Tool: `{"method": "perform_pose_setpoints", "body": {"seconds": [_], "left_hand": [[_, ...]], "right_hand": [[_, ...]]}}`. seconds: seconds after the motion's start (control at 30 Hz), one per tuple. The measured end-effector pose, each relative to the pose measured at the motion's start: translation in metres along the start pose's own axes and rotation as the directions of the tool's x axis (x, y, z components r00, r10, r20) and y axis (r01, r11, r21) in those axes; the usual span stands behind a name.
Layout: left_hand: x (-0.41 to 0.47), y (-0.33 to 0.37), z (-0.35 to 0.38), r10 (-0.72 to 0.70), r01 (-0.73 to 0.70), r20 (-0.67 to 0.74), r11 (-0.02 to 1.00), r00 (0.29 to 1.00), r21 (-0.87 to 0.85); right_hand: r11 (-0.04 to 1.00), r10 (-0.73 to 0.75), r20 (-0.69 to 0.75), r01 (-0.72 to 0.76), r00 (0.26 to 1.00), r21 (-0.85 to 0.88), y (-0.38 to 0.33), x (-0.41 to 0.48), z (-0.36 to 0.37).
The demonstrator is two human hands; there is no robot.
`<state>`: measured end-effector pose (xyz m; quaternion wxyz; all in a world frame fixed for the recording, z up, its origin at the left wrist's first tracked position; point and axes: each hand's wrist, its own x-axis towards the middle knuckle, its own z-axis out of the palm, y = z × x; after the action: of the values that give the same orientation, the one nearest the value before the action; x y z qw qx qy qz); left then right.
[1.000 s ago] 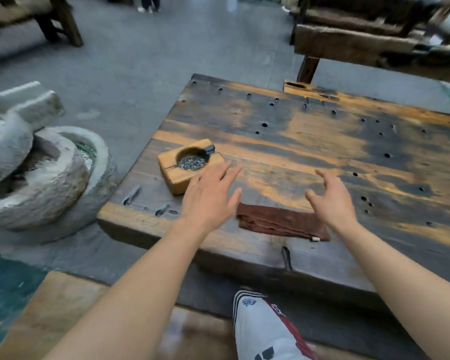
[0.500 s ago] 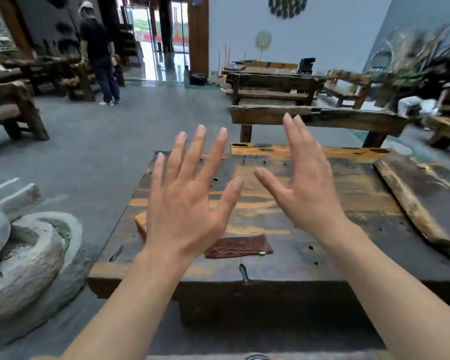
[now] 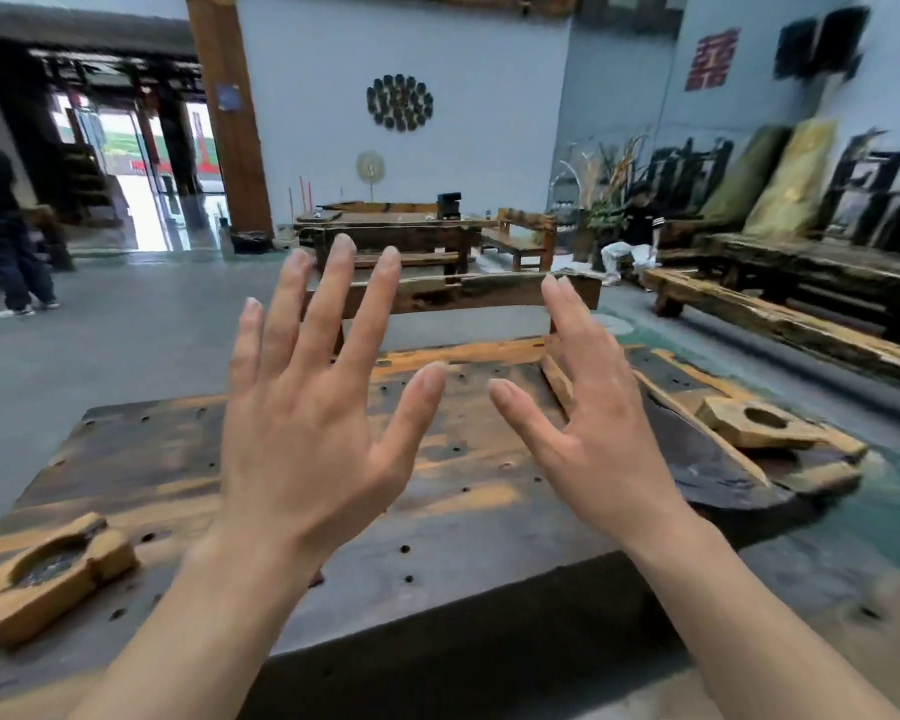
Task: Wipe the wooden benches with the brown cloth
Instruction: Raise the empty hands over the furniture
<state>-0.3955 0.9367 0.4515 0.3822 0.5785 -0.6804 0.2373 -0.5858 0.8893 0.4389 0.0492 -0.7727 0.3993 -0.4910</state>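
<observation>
Spread left hand (image 3: 302, 449), right hand (image 3: 593, 439) screen bench (image 3: 479, 517); ashtray (image 3: 48, 579) at left.

Two hands, left hand (image 3: 302, 449) and right hand (image 3: 593, 439), over one desk (image 3: 489, 522). Two wooden ashtrays, left ashtray (image 3: 48, 574) and right ashtray (image 3: 759, 423). Two people behind: standing person (image 3: 1, 226), seated person (image 3: 635, 236).

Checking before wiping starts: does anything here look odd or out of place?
The left hand and right hand hover open and empty above the wooden bench; only a sliver of brown cloth shows beside the left wrist.
</observation>
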Motion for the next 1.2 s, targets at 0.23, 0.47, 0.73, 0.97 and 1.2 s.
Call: {"method": "perform_pose_setpoints", "body": {"seconds": [0.23, 0.47, 0.73, 0.97, 1.2], "left_hand": [[0.035, 0.259, 0.102, 0.097, -0.089, 0.034, 0.979, 0.995, -0.186], [0.075, 0.454, 0.191, 0.239, -0.215, 0.038, 0.924, 0.970, -0.317], [0.105, 0.626, 0.358, 0.269, -0.227, 0.052, 0.888, 0.962, -0.401], [0.180, 0.778, 0.487, 0.225, -0.136, 0.148, 0.882, 0.963, -0.452], [0.213, 0.952, 0.632, 0.245, -0.143, 0.178, 0.881, 0.953, -0.451]], "right_hand": [[0.977, 0.152, -0.050, -0.157, 0.987, -0.145, 0.153, -0.062, -0.226], [0.949, 0.247, -0.133, -0.268, 0.960, -0.167, 0.269, -0.088, -0.380], [0.879, 0.388, -0.149, -0.414, 0.910, -0.236, 0.470, -0.119, -0.496], [0.807, 0.491, -0.119, -0.502, 0.863, -0.310, 0.640, -0.105, -0.625], [0.812, 0.484, -0.119, -0.495, 0.867, -0.310, 0.831, -0.097, -0.760]]}}
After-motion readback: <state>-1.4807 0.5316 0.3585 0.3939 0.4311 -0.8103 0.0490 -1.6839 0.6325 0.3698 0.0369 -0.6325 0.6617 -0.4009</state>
